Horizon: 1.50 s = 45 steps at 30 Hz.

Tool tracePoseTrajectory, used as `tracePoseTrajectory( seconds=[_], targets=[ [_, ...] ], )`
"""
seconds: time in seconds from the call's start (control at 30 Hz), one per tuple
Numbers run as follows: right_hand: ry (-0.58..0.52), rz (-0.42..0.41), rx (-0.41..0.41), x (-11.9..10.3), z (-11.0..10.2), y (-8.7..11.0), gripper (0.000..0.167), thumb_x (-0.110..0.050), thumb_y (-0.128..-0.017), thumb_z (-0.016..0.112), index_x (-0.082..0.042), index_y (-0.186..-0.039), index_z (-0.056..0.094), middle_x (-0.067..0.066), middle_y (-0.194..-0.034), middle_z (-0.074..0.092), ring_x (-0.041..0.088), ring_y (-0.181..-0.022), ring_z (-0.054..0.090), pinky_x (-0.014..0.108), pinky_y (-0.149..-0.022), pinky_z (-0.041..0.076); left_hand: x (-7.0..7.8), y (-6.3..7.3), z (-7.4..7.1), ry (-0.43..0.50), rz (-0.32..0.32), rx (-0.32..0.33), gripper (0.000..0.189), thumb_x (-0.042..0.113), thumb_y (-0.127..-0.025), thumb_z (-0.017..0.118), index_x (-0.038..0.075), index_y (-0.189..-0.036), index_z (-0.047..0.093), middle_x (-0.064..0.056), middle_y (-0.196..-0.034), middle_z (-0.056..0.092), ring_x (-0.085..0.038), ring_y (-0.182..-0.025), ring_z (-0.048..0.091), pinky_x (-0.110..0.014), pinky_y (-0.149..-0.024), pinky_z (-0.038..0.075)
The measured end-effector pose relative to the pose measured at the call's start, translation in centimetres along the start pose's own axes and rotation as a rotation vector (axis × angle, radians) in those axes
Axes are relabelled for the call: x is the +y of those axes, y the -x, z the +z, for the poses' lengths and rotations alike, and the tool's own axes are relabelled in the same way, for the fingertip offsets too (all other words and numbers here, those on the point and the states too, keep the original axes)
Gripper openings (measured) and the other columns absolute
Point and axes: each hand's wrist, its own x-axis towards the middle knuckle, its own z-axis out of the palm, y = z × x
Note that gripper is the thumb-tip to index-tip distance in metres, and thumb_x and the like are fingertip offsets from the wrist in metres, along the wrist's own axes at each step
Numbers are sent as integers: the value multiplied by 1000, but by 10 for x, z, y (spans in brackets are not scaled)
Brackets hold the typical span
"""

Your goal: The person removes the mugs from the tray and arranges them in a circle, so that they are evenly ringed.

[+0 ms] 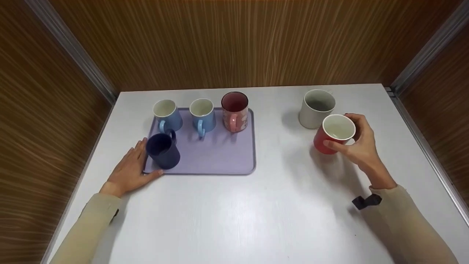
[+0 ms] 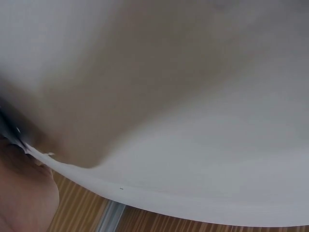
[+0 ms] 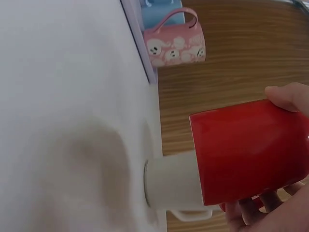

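My right hand [image 1: 361, 146] grips a red mug [image 1: 322, 142] with a pale inside, thumb on the near side and fingers behind. In the right wrist view the red mug [image 3: 251, 152] appears lifted off the table. Just behind it stands a white mug [image 1: 311, 113]. At the left, my left hand [image 1: 130, 170] lies with fingers extended along the left edge of the lilac tray [image 1: 216, 157], its thumb at the front edge. Close beside that hand a dark blue mug [image 1: 166, 156] stands on the tray's front left corner.
Along the tray's back stand two light blue mugs, one at the left [image 1: 174, 121] and another in the middle [image 1: 207, 123], and a pink patterned mug [image 1: 242, 119]. Wood-grain panels [image 1: 234, 44] enclose the white table [image 1: 227, 220] at the back and sides.
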Motion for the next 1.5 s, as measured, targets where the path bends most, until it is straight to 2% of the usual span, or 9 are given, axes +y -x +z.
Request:
tracePoseTrajectory(
  seconds=[0.17, 0.33, 0.53, 0.67, 0.93, 1.1, 1.5],
  targets=[
    [78, 74, 20, 15, -8, -8, 80, -2, -79, 93, -3, -145, 47, -5, -129, 59, 13, -117, 58, 16, -101, 49, 0, 0, 0, 5, -3, -9, 118, 67, -95, 68, -2, -170, 8, -26, -177, 15, -43, -165, 15, -58, -134, 16],
    [98, 138, 36, 32, -12, -17, 81, -5, -80, 93, -5, -146, 46, -5, -130, 56, 13, -120, 56, 18, -103, 48, 0, 1, -1, 11, -6, -4, 119, 66, -94, 68, -2, -170, 8, -26, -177, 15, -44, -165, 15, -58, -133, 16],
    [132, 224, 33, 47, -17, -26, 86, -10, -83, 92, -5, -151, 40, 8, -143, 52, 22, -133, 53, 40, -121, 46, 0, 1, 1, 11, 1, 8, 118, 67, -94, 69, -1, -170, 9, -25, -177, 16, -44, -165, 16, -59, -133, 16],
    [149, 280, 28, 55, -19, -32, 88, -13, -86, 90, -5, -154, 36, 15, -152, 48, 29, -141, 48, 50, -126, 40, 0, 1, 2, 14, 1, 12, 118, 67, -94, 69, -1, -170, 10, -25, -177, 17, -44, -165, 16, -59, -133, 16],
    [161, 356, 34, 62, -21, -40, 89, -15, -87, 88, -6, -157, 33, 17, -156, 45, 32, -145, 45, 52, -127, 38, -2, 0, 1, 19, -20, -31, 119, 68, -95, 67, 0, -171, 4, -23, -178, 11, -42, -166, 12, -57, -134, 13],
    [163, 390, 25, 61, -20, -44, 92, -17, -88, 88, -6, -159, 30, 17, -159, 42, 34, -150, 41, 53, -129, 35, -4, -1, 2, 22, -11, -18, 119, 67, -95, 68, 1, -171, 5, -24, -178, 13, -43, -165, 14, -58, -134, 14],
    [168, 411, 7, 65, -17, -56, 96, -21, -90, 87, -9, -163, 25, 17, -163, 39, 36, -153, 39, 54, -129, 34, -3, -1, 1, 21, -9, -21, 118, 67, -95, 67, 1, -171, 4, -23, -178, 13, -42, -166, 13, -58, -134, 15]
  ],
)
